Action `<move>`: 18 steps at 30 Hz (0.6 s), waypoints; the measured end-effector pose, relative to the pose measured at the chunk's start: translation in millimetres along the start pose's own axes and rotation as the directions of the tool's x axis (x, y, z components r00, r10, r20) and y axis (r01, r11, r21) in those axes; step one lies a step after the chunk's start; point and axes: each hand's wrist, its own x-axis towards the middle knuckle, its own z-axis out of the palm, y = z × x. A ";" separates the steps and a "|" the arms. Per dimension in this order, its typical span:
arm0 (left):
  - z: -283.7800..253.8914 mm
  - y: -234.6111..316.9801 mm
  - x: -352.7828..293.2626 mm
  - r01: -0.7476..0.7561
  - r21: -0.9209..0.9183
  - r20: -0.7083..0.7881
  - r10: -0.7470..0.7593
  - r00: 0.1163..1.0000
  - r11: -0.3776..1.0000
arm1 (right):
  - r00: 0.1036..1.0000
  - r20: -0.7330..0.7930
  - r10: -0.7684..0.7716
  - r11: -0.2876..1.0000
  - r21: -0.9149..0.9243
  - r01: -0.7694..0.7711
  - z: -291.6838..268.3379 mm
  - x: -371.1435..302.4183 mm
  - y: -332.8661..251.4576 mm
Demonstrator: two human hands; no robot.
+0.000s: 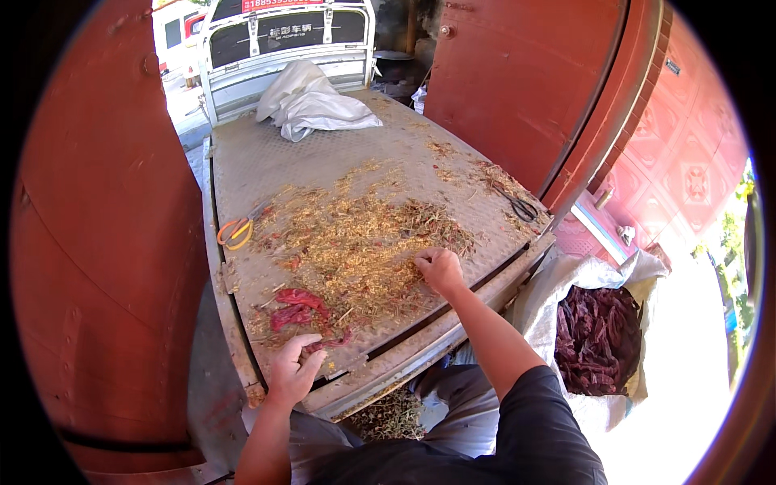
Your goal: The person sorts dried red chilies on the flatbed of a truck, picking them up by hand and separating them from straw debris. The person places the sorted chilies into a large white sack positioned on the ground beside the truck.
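Note:
On the metal truck bed (242, 170) lies a spread of yellow seeds and dry stem bits (356, 234). Over its right side is my right hand (440, 271), fingers curled together at the litter; whatever they pinch is too small to make out. A few dried red chili peppers (301, 309) rest at the near left of the spread. Just in front of them is my left hand (293, 370), thumb and forefinger apart. One thin chili (333, 342) lies close by its fingertips; whether they touch it I cannot tell.
Orange-handled scissors (236, 233) lie at the bed's left edge, dark-handled scissors (521, 208) at the right. A white woven sack (311, 101) is crumpled at the back. Beside the bed, right, an open sack (537, 311) holds dark red dried chilies (596, 339). Red metal doors (105, 202) flank the bed.

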 end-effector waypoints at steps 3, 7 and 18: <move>0.9 -2.3 0.5 0.020 -0.064 0.000 -0.020 1.000 0.998 | 0.999 0.028 0.015 0.999 -0.036 -0.014 4.4 8.5 2.9; 0.3 0.4 1.4 0.034 -0.082 -0.013 -0.035 0.999 0.996 | 0.998 0.056 -0.006 0.995 -0.102 0.012 9.3 14.4 4.9; -1.3 -4.1 2.3 0.037 -0.093 0.013 -0.036 0.999 0.995 | 0.999 0.048 -0.016 0.977 -0.212 0.026 11.9 17.6 -2.9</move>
